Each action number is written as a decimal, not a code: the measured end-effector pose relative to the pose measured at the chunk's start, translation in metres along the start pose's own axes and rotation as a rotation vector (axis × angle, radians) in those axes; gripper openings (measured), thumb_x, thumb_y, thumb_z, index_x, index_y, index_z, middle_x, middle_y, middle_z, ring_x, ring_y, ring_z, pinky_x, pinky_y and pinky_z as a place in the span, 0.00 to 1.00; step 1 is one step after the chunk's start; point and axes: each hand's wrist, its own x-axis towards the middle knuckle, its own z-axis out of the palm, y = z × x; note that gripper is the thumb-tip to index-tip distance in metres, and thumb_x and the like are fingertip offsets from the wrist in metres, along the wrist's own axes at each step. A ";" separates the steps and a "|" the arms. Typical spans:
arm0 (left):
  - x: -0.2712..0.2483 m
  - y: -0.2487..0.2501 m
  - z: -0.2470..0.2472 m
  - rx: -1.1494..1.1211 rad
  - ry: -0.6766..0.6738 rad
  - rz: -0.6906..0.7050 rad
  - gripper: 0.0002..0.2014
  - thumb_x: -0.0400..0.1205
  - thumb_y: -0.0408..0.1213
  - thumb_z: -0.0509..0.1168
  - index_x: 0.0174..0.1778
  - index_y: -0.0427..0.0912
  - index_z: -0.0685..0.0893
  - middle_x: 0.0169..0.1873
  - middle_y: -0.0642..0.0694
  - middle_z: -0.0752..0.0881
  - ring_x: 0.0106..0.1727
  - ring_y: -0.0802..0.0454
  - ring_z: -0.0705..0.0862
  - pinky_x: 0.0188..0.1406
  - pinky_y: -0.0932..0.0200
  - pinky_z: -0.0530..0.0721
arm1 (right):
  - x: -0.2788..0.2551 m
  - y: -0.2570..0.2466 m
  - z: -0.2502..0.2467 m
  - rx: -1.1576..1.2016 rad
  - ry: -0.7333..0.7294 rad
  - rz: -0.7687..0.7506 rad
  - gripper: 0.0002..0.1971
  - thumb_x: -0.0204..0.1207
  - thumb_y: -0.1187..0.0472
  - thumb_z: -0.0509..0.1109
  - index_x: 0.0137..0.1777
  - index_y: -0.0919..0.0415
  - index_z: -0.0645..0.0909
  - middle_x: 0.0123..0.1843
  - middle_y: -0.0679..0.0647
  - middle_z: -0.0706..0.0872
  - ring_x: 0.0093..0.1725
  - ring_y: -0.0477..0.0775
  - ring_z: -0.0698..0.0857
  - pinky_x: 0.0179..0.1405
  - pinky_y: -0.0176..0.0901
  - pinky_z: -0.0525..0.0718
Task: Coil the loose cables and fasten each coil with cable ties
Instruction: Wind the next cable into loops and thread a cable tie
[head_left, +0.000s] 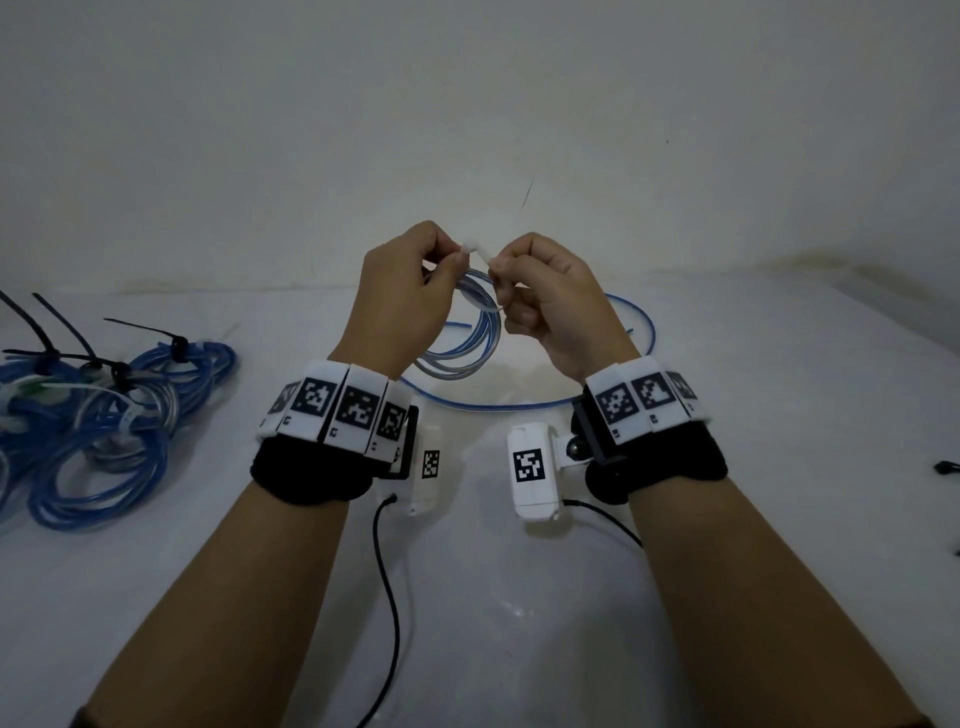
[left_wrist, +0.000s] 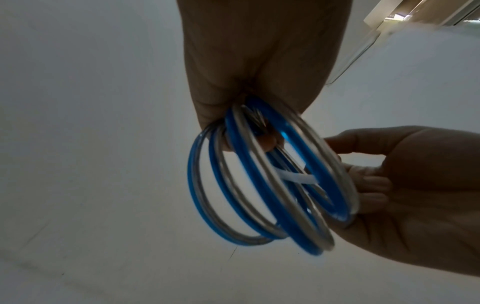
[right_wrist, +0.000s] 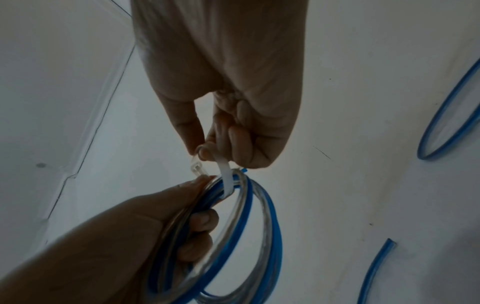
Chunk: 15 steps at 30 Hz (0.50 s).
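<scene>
Both hands are raised above the white table (head_left: 519, 597). My left hand (head_left: 452, 260) grips a small coil of blue and clear cable (head_left: 467, 332), its fingers curled round the turns (right_wrist: 202, 220). A white cable tie (head_left: 475, 249) is looped over the top of the coil (right_wrist: 259, 205). My right hand (head_left: 498, 270) pinches the tie's strap (right_wrist: 224, 170), and the tie's head (right_wrist: 196, 167) sits at its fingertip. In the left wrist view the coil (left_wrist: 249, 185) hangs from my left hand (left_wrist: 233, 127) with the tie (left_wrist: 298, 178) showing through it.
A pile of tied blue coils (head_left: 104, 415) lies at the left, with black tie tails (head_left: 52, 322) sticking up. A loose blue cable (head_left: 644, 332) makes a wide loop on the table under the hands. A small black item (head_left: 945, 467) sits at the right edge.
</scene>
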 end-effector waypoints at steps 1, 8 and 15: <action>0.000 -0.001 -0.001 0.003 0.001 -0.001 0.06 0.82 0.36 0.63 0.39 0.42 0.80 0.30 0.59 0.80 0.29 0.63 0.77 0.31 0.75 0.73 | 0.000 0.001 0.001 -0.007 0.000 0.004 0.11 0.77 0.70 0.62 0.34 0.60 0.74 0.28 0.56 0.73 0.20 0.47 0.62 0.23 0.36 0.62; -0.002 -0.004 -0.001 -0.028 0.021 0.002 0.04 0.80 0.34 0.65 0.41 0.39 0.83 0.31 0.59 0.81 0.31 0.68 0.79 0.32 0.78 0.72 | 0.001 0.007 0.005 -0.031 0.004 -0.008 0.10 0.77 0.71 0.63 0.34 0.62 0.75 0.28 0.58 0.74 0.20 0.48 0.63 0.24 0.37 0.62; -0.006 0.002 0.000 -0.059 0.031 0.072 0.03 0.80 0.30 0.64 0.41 0.40 0.78 0.31 0.57 0.79 0.29 0.70 0.78 0.31 0.80 0.71 | 0.002 0.006 0.003 -0.015 0.020 0.007 0.09 0.78 0.71 0.63 0.35 0.63 0.75 0.27 0.58 0.74 0.18 0.46 0.64 0.22 0.36 0.62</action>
